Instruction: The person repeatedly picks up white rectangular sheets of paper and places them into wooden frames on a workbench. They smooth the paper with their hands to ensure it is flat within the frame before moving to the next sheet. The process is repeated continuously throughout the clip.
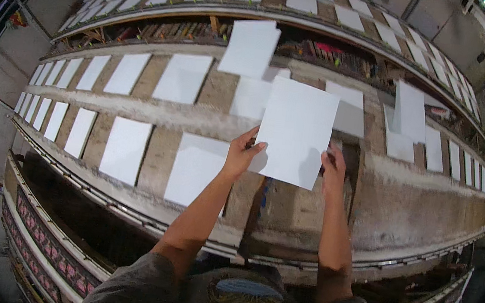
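A blank white rectangular sheet [296, 134] is held up in front of me, tilted slightly, above the long table. My left hand [239, 155] grips its lower left edge, the thumb lying on the near face. At the lower right edge my right hand [334, 170] is closed on the same sheet, its fingers partly behind it. Another white sheet [195, 170] lies on the table just left of my left forearm. Beyond the held sheet, a further white sheet [252, 99] is partly covered by it, and one more [350, 109] lies to its right.
Rows of similar white sheets run along the brown table [418, 197] to both sides. White pieces [249, 46] stick up near its far side, and another [409, 111] to the right. Behind is a second sheet-covered table over a shelf [178, 31] of packed items. A rail [143, 218] edges the near side.
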Action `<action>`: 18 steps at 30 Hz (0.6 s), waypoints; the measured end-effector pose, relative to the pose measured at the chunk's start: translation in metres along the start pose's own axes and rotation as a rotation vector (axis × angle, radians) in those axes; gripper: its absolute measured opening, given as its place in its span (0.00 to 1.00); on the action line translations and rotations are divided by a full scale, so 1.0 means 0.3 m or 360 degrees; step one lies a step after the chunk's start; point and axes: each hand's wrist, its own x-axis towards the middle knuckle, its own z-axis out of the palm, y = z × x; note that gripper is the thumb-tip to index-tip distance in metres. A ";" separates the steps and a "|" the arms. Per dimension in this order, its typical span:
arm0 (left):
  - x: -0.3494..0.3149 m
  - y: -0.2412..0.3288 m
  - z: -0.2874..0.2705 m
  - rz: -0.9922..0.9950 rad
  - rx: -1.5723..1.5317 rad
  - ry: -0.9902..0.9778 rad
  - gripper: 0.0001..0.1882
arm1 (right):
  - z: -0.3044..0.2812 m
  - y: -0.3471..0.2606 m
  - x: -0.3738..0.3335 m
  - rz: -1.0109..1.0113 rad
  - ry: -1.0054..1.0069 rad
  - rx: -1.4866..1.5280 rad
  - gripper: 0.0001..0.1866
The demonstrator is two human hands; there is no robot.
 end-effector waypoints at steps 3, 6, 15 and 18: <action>-0.086 0.013 0.137 -0.0055 0.0295 -0.0051 0.30 | -0.106 -0.056 -0.058 0.0066 -0.0009 0.0092 0.26; -0.153 -0.126 0.191 0.0109 0.1211 0.0062 0.27 | -0.227 0.091 -0.058 -0.0079 0.0127 0.0000 0.22; -0.341 -0.261 0.286 0.0014 0.1595 0.0035 0.16 | -0.325 0.388 -0.251 -0.0195 0.0369 -0.0530 0.16; -0.373 -0.299 0.283 0.0079 0.1581 0.0061 0.12 | -0.331 0.416 -0.275 -0.0182 0.0357 -0.0616 0.17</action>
